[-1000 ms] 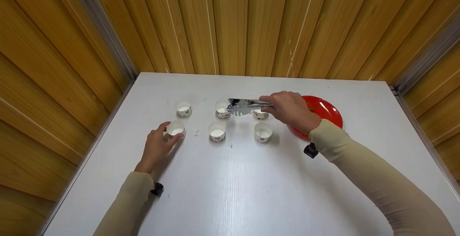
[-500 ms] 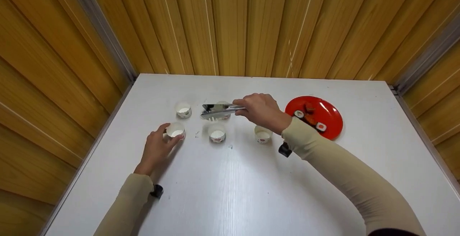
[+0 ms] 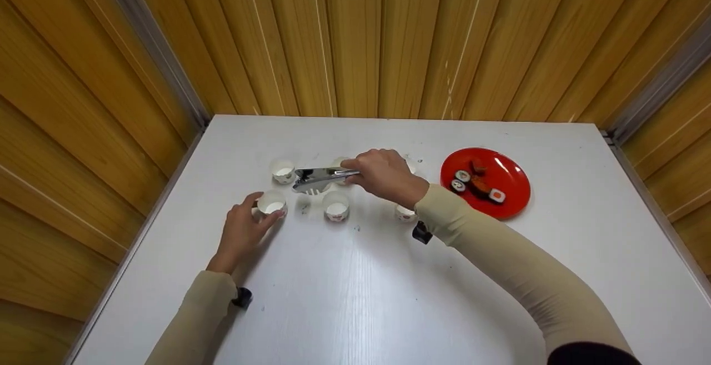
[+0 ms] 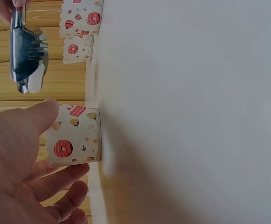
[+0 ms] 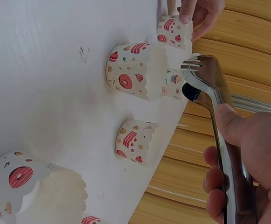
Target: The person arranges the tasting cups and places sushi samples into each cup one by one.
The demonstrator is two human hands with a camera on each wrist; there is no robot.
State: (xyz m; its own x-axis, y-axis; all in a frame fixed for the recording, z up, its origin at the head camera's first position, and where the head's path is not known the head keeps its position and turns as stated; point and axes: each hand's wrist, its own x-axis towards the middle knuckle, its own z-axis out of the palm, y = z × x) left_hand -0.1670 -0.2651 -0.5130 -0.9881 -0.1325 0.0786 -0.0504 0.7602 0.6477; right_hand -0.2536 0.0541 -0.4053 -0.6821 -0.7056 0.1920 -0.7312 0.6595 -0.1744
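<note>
My left hand [image 3: 240,231] holds a paper baking cup [image 3: 272,204] upright on the table, thumb on one side and fingers on the other. In the left wrist view that cup [image 4: 77,135] shows printed doughnuts and flowers. My right hand [image 3: 383,175] grips metal serving tongs [image 3: 322,177], their slotted tips above the gap between the left cups. A whitish piece [image 4: 36,79] shows at the tong tips, mostly hidden by the metal; I cannot tell its kind. Another baking cup [image 3: 336,208] stands just right of the tips, and one [image 3: 283,171] behind the held cup.
A red plate [image 3: 516,187] at the right bears several sushi pieces [image 3: 497,195]. Further paper cups stand beneath the right arm, among them one [image 3: 405,213] partly hidden by the wrist. A wooden panel wall [image 3: 355,37] rises behind the white table [image 3: 344,298].
My right hand has carried the tongs leftward across the cups, from near the plate toward the left cups, uncovering the plate and its sushi. My left hand has stayed on its cup.
</note>
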